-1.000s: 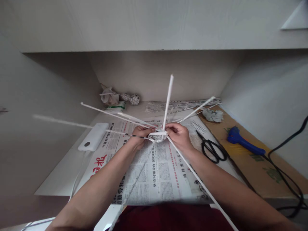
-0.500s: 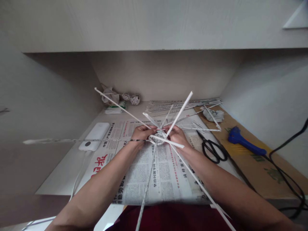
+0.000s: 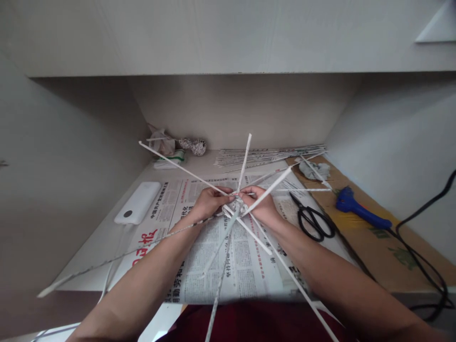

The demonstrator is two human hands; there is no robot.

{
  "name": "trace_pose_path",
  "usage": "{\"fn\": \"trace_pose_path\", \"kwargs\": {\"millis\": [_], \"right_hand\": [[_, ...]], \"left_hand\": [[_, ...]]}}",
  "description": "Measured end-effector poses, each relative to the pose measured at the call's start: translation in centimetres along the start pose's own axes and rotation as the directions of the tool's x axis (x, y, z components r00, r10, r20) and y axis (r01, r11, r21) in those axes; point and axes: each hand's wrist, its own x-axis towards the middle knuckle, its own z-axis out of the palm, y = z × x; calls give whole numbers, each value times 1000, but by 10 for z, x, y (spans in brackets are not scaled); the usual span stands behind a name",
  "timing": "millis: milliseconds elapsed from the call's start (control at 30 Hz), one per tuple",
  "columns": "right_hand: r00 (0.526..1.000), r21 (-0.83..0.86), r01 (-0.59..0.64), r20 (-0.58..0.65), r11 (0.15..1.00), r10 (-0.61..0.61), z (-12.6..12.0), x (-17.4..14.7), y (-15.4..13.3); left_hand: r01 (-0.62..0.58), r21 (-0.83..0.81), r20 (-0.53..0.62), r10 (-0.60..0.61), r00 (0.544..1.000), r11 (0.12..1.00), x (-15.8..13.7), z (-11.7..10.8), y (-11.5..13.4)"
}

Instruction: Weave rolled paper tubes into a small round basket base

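Observation:
Between my hands is a small round woven piece of rolled paper [image 3: 235, 207], held above a spread newspaper [image 3: 245, 266]. Long paper tubes stick out from it on all sides, one of them a thick white tube [image 3: 272, 189] pointing up to the right. My left hand [image 3: 211, 201] pinches the far left edge of the weave, thumb and fingers together. On the far right edge, my right hand [image 3: 259, 201] is closed on the weave, its thumb near the left one. The exact strand under each fingertip is hidden.
Black-handled scissors [image 3: 315, 221] and a blue glue gun [image 3: 359, 209] with a black cord lie to the right, the gun on cardboard [image 3: 388, 261]. A white power bank [image 3: 138, 203] sits left. Several paper tubes [image 3: 263, 156] lie at the back, under an overhanging panel [image 3: 228, 38].
The woven piece's tubes have shifted: the thick white tube swung lower right, the left tube dropped toward me, and another tube now hangs over the near side. Both hands stay closed on the weave.

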Motion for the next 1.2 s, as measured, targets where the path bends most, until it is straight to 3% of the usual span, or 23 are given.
{"fn": "trace_pose_path", "kwargs": {"millis": [200, 400, 633, 767, 900, 1033, 1200], "right_hand": [[1000, -14, -4, 18, 1000, 4, -1, -3, -8], [1000, -21, 17, 25, 1000, -17, 0, -2, -7], [999, -108, 35, 30, 993, -32, 1, -4, -6], [998, -110, 48, 41, 993, -44, 1, -3, -4], [996, -193, 85, 38, 978, -80, 2, -4, -3], [998, -186, 46, 61, 981, -35, 1, -5, -4], [998, -161, 35, 59, 986, -26, 2, -2, 2]], "left_hand": [[-9, 34, -46, 11, 999, 999, -3, 4, 1], [23, -14, -4, -23, 1000, 1000, -4, 4, 1], [-78, 138, -125, 96, 987, 987, 3, 5, -7], [-107, 148, -117, 125, 985, 983, 5, 6, -11], [-212, 204, -115, 239, 964, 956, 5, 8, -13], [-202, 234, -138, 238, 961, 951, 5, 8, -12], [-254, 247, -78, 280, 957, 935, 7, 5, -16]]}}
